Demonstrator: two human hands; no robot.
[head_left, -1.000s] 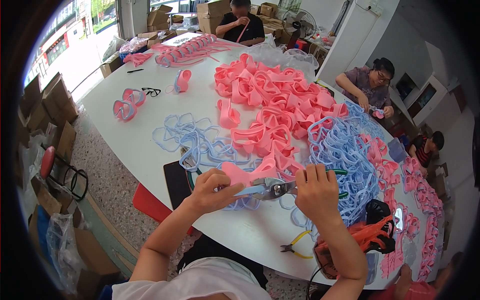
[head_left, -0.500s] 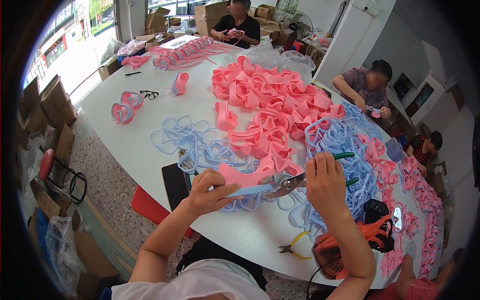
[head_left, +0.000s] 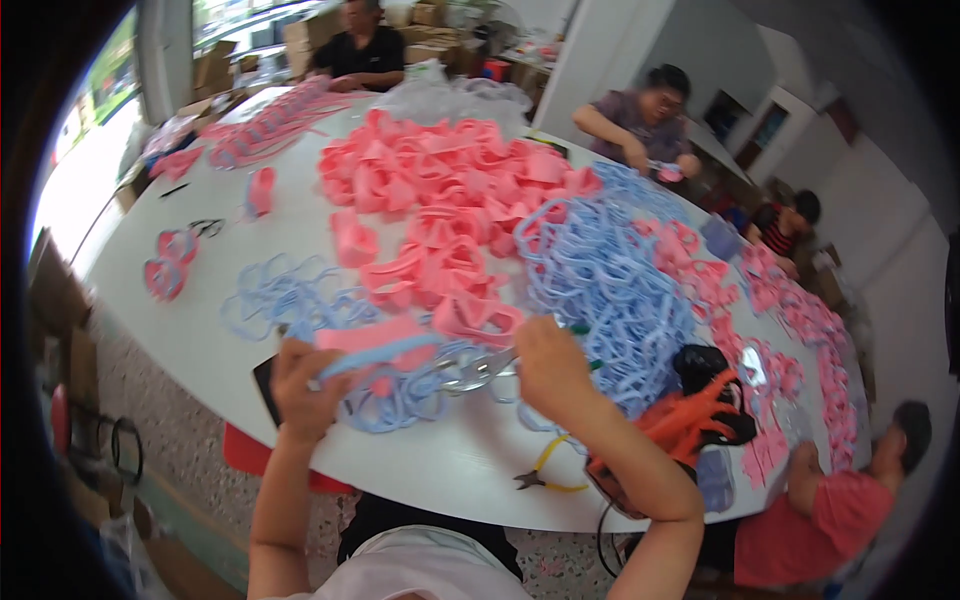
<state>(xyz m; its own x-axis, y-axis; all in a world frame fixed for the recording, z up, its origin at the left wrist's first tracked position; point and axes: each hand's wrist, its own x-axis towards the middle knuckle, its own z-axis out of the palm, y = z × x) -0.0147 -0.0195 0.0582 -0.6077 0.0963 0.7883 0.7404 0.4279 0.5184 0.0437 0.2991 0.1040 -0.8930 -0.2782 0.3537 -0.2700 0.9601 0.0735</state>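
Note:
My left hand [head_left: 305,385] is closed on a pink soft diving-mask skirt [head_left: 350,342] with a light blue frame [head_left: 385,352] along its edge. Both are blurred by motion. In my right hand [head_left: 560,370] is a pair of pliers with green handles and silver jaws [head_left: 482,372]. The jaws lie close to the right end of the blue frame; whether they touch it, I cannot tell. Under the held piece lies a loose tangle of blue frames [head_left: 400,398]. Beyond my hands rises a big pile of pink mask skirts [head_left: 440,170].
A heap of blue frames [head_left: 610,290] lies right of the pink pile. Yellow-handled cutters [head_left: 550,470] and an orange-and-black bag [head_left: 660,430] are near the front edge. Joined masks [head_left: 170,262] and glasses [head_left: 207,227] lie left. Co-workers sit around the white table [head_left: 200,330].
The view has swung to the right, so the table appears shifted left. My hands still hold the mask skirt and the pliers. The jaws, earlier at the frame's right end, now show lower beside it.

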